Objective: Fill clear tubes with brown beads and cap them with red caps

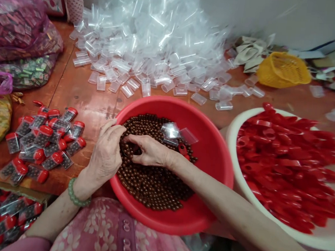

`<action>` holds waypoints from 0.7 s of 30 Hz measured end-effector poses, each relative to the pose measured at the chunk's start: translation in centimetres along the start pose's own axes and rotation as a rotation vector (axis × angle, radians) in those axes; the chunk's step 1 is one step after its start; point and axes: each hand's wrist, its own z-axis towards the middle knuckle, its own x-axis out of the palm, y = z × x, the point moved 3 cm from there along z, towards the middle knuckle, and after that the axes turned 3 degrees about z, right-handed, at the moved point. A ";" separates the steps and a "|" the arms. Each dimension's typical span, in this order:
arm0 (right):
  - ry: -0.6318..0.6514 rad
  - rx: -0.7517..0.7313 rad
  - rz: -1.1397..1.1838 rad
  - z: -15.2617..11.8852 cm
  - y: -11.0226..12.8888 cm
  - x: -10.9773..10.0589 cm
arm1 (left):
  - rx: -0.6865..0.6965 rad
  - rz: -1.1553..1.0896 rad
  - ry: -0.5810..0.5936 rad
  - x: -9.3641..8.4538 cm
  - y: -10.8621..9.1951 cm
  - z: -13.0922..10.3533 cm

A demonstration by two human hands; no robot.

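Observation:
A red basin (211, 156) holds many shiny brown beads (156, 190), with a few clear plastic cases (171, 130) and a red cap (183, 150) lying on them. My left hand (106, 151), a green bead bracelet (76, 193) at its wrist, is at the basin's left rim with its fingers curled; what they hold, if anything, is hidden. My right hand (148, 151) reaches into the beads beside it, thumb and fingers bent and dipping among them. Its fingertips are partly hidden by the beads.
Clear plastic cases (150, 43) are heaped at the back. A white basin (233, 138) of red caps (283, 165) stands right. Filled red-capped cases (43, 135) lie left, more in a box (0, 216) below. Bags (15, 24) and a yellow basket (284, 71) stand farther back.

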 end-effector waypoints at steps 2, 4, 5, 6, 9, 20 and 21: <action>-0.083 -0.014 0.231 -0.8 0.1 -0.5 | 0.023 0.015 0.012 -0.4 -0.5 0.1; -0.140 -0.010 0.399 -1.7 0.6 -1.1 | 0.025 -0.006 0.052 -0.9 -1.2 0.2; -0.167 -0.014 0.454 -2.2 0.9 -1.5 | 0.007 -0.044 0.092 -1.2 -1.6 0.2; -0.201 -0.028 0.493 -2.7 1.3 -1.9 | -0.023 -0.105 0.148 -1.4 -1.9 0.3; -0.307 -0.124 0.519 -4.1 2.7 -3.2 | -0.157 -0.392 0.398 -1.5 -2.8 0.4; -0.383 -0.106 0.600 -6.0 3.4 -4.0 | -0.405 -0.809 0.640 -0.3 -3.4 0.9; -0.368 -0.079 0.656 -6.0 3.3 -3.9 | -0.412 -0.818 0.652 -0.2 -3.4 1.0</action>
